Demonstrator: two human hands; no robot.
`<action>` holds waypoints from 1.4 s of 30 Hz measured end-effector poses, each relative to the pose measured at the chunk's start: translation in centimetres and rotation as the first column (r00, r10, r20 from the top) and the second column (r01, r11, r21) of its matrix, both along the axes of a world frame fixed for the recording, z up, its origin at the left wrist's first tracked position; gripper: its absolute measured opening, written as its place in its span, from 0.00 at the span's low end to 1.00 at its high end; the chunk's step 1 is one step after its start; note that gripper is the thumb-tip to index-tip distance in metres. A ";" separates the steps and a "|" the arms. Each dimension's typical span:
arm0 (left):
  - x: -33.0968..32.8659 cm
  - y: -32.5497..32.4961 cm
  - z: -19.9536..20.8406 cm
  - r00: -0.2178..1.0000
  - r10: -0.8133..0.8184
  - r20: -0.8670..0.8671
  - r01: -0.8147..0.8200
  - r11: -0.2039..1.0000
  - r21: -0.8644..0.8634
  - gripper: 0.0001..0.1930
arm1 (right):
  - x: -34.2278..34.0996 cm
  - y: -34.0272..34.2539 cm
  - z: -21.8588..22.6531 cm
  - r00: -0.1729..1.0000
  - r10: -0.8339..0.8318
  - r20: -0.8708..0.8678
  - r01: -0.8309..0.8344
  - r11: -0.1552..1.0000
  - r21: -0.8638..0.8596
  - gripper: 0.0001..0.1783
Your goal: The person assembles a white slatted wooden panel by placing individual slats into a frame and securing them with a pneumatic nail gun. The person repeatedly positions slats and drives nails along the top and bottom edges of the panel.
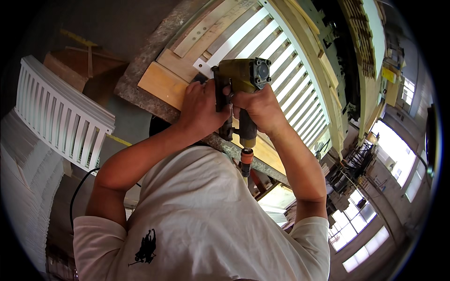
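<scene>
A pneumatic nail gun [235, 75] with a dark olive body stands upright in front of me, over the near edge of the workbench. My right hand [260, 107] is closed round its handle, below the round cap. My left hand [202, 104] is closed against the gun's dark magazine; part of its fingers is hidden behind it. From the handle's lower end an orange and black air coupling [246, 158] hangs down. Just beyond the gun lies a white slatted panel [291, 70] with a curved rail. The gun's nose and its contact point are hidden.
Wooden boards [164, 84] lie along the near left of the stone-edged workbench [133, 77]. Another white slatted panel [61, 114] rests at the left on a stack of pale pieces [30, 187]. A black hose [75, 199] runs beside my left arm. Stacked timber [363, 35] stands at the far right.
</scene>
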State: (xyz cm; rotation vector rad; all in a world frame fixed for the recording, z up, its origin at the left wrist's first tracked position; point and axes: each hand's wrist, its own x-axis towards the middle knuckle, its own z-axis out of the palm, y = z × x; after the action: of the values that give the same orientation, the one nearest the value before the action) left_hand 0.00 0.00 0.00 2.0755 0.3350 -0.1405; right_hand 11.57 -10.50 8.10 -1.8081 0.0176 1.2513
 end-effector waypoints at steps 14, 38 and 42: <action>-0.3 0.3 -0.5 0.996 0.071 0.062 -0.076 0.995 0.071 0.38 | -0.2 1.0 -0.7 0.998 0.033 0.053 -0.033 0.999 0.006 0.05; 1.1 -1.3 -4.5 0.934 -0.296 0.198 0.125 0.794 0.595 0.27 | -6.6 -40.2 -4.2 0.728 -0.232 0.646 0.636 0.582 -0.507 0.27; 2.6 -4.9 -4.3 0.929 -0.292 0.225 0.126 0.826 0.550 0.28 | -8.0 -50.3 -5.2 0.819 0.013 0.574 0.529 0.372 -0.763 0.27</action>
State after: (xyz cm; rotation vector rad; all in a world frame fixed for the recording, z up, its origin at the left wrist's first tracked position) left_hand 2.59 -4.94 -4.27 2.6376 -0.0649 0.1585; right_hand 3.53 -60.83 2.91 -2.8870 0.8605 0.4169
